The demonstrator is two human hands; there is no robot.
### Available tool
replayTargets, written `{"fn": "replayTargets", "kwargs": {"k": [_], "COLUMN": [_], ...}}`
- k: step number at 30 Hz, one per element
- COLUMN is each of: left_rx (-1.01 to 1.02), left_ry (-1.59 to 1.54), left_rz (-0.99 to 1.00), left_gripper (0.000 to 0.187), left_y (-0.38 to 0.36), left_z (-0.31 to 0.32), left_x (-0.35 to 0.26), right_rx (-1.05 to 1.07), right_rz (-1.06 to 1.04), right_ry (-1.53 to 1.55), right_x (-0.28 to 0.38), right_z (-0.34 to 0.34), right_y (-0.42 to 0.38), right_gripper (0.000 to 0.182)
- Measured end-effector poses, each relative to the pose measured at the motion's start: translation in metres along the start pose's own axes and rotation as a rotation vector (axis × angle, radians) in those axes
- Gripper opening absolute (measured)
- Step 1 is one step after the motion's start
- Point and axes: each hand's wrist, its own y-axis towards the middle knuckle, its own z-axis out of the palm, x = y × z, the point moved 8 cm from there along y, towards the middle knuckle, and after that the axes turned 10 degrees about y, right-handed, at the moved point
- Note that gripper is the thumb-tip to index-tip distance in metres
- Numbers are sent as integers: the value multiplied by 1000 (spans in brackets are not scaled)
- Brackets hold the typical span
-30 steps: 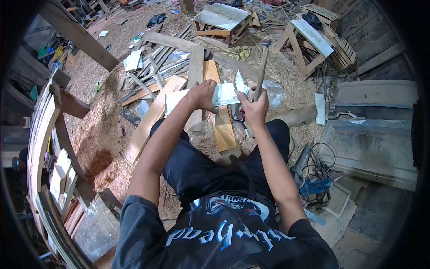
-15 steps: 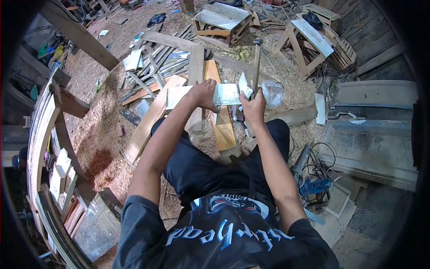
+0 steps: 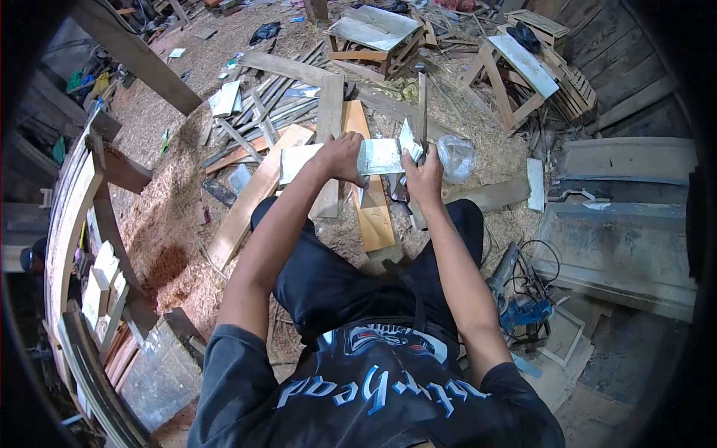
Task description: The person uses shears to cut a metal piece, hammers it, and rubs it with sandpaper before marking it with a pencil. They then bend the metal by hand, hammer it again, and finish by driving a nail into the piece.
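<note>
In front of my knees, my left hand point(image 3: 341, 158) grips a flat whitish strip point(image 3: 381, 155) from above, fingers over the far edge and thumb at the near edge. The strip lies crosswise, sticking out on both sides of the hand. At its right end a pale, pointed piece point(image 3: 407, 133) stands up. My right hand point(image 3: 424, 179) is closed round the handle of a hammer point(image 3: 423, 104), whose head points away from me. The thumb of that hand presses near the strip's right end. Below the strip lies an orange-brown board point(image 3: 371, 216).
Loose planks point(image 3: 258, 198) and a heap of wood strips point(image 3: 261, 112) lie on the shavings-covered floor. Low wooden stands point(image 3: 373, 30) are at the back. A blue power tool point(image 3: 526, 312) with a cord sits right, beside large panels point(image 3: 612, 239). A curved wooden frame point(image 3: 71, 216) stands left.
The hammer's head has swung slightly left and its handle is more upright. Both hands keep their hold, and the strip has shifted only a little to the right.
</note>
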Motion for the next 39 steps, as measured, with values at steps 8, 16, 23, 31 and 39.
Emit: {"fn": "replayTargets", "kwargs": {"k": [8,16,23,31,39], "left_rx": [-16,-6,62,-514,-450], "left_ry": [47,-102,-105,-707,-765], "left_rz": [8,61,153,-229,-356], "left_gripper": [98,105,115,34,48], "left_y": [0,5,6,-88,-37], "left_z": [9,15,7,-13,127], "left_x": [3,5,-11,-5,-13], "right_rx": [-6,-15,-16,-37,-20], "right_rz": [7,7,53,76,69], "right_ry": [7,-13,59,-16,5], "right_x": [5,-2,-9,-24,-26], "right_z": [1,1,-5,-7,-14], "right_y": [-1,-2,0,-4,4], "right_gripper": [31,33,33,37,37]}}
